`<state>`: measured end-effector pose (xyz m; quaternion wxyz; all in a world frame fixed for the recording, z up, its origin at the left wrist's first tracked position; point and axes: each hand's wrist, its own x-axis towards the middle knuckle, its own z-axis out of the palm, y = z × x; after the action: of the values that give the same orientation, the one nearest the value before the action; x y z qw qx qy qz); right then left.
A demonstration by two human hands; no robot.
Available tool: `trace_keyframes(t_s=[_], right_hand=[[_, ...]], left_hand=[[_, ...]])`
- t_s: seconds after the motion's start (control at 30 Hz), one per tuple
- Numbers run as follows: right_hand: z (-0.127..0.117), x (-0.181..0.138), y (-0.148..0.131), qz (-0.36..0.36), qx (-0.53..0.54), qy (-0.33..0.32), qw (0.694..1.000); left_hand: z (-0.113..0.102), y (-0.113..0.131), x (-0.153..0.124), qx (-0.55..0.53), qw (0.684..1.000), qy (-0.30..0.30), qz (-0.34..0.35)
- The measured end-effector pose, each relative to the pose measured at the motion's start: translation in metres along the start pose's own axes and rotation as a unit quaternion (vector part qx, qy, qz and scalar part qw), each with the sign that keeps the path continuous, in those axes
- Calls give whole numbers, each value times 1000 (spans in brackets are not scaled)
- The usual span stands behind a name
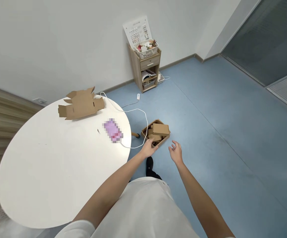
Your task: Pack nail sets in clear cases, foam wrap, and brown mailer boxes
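Observation:
An open cardboard tray (164, 138) sits on the blue floor beside the round table and holds a few small folded cardboard boxes (161, 128). My left hand (148, 148) reaches down toward the tray's near edge with loosely curled fingers, and nothing shows in it. My right hand (176, 152) hovers just right of the tray, fingers spread, holding nothing. On the white round table (46, 172) lies a flat unfolded cardboard box blank (81, 104) and a blurred pink object (112, 130).
A white cable (143, 115) runs from the table down across the floor to a switch near the wall. A small wooden cabinet (147, 66) with a basket on top stands against the wall. A dark glass door is at the far right. My black shoe (149, 164) shows below.

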<state>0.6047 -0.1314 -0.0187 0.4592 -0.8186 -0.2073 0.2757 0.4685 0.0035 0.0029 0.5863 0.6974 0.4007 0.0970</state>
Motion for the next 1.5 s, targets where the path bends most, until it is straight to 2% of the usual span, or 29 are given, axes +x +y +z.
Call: trace_keyframes(t_s=[0.1,0.17,0.23,0.37,0.47,0.6,0.8,0.93,1.07,1.13,1.2,1.3,1.4,1.5], right_hand=[[2,-24,8,11,-6,-30,999],[5,-41,11,16,-17,-42,999],[12,-56,9,9,-20,-50,998],[40,-83,-13,-51,-11,-97,994],[76,-106,-41,-136,-5,-151,979],[139,-152,-79,-227,9,-262,938],[247,-256,-119,-233,-11,-478,847],[300,-324,-132,-251,-59,-582,771],[334,-357,-141,-294,-137,-662,675],[346,-360,-144,-309,-181,-689,630],[357,-355,-146,-312,-226,-703,597],[374,-342,-147,-299,-266,-705,585],[395,-332,-150,-288,-266,-697,601],[418,-327,-160,-287,-264,-685,615]], left_hand=[[-9,-11,-37,-34,997,-58,-42],[-20,-19,-64,-58,994,-70,-62],[-36,-28,-90,-71,994,-50,-71],[-78,-47,-141,-88,991,40,-87],[-113,-65,-188,-108,983,110,-103],[-153,-95,-266,-139,960,223,-101],[-195,-149,-385,-180,888,409,-113],[-208,-178,-446,-206,842,481,-133],[-222,-197,-478,-198,823,510,-154],[-232,-201,-488,-173,822,515,-173],[-242,-204,-496,-153,830,499,-197],[-257,-207,-509,-131,856,433,-252],[-274,-209,-518,-92,879,366,-292],[-293,-211,-519,-69,880,351,-311]])
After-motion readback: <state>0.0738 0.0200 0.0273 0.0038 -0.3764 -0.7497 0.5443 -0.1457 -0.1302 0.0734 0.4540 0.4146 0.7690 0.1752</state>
